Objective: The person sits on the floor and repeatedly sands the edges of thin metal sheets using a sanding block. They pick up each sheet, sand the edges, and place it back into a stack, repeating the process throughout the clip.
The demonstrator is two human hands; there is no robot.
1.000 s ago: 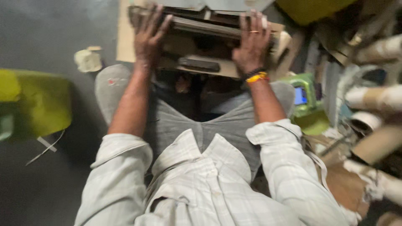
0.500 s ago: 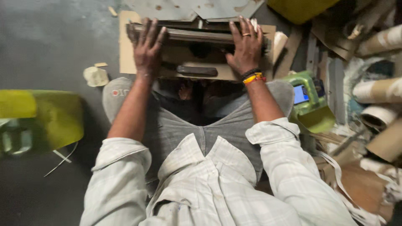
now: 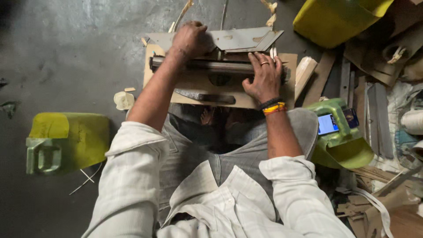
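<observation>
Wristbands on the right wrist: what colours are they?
The wristbands on the right hand are black, yellow and orange, seen in the head view.

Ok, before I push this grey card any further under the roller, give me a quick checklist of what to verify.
1. Left hand on the grey card sheet behind the roller: ok, it rests on the sheet's near left part.
2. Right hand steadying the metal roller bar: ok, fingers lie over its right end.
3. Fingers out from under the bar: cannot tell, the fingertips are hidden.
4. Wooden base board flat on the floor: ok.
5. Dark blade-like piece on the board's near edge, apart from both hands: ok.
6. Phone on the green can away from the work: ok.
</observation>
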